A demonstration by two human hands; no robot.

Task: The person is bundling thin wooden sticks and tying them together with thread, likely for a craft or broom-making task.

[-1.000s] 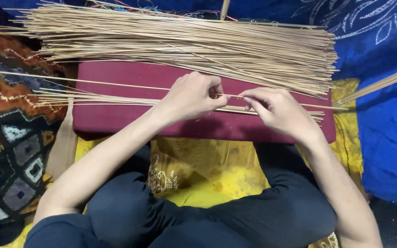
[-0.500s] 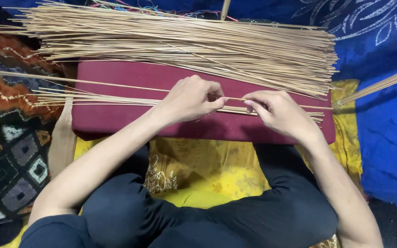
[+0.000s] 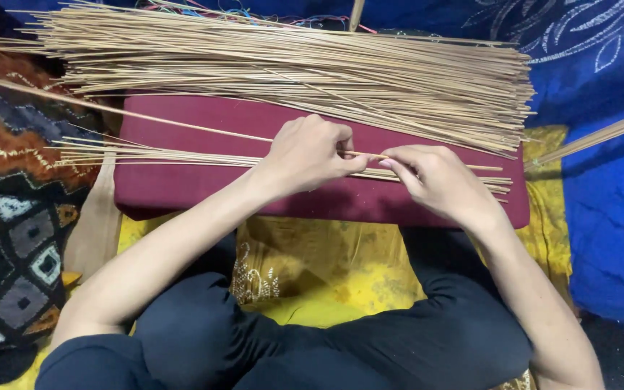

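head view: left hand and right hand, fingertips pinching one thin pale bamboo stick above a maroon rectangular cushion; large stick pile beyond.

- Your large heap of thin pale sticks lies across the far side, overlapping the far edge of the maroon cushion.
- Beside you on the left lies a patterned rug in orange, black and grey diamonds.
- A yellow embroidered cloth lies under the cushion's near edge and across your lap.
- Blue fabric with a white print covers the right side.
- A separate bundle of sticks enters from the right edge.
- Coloured threads show behind the heap.
- You wear dark trousers.
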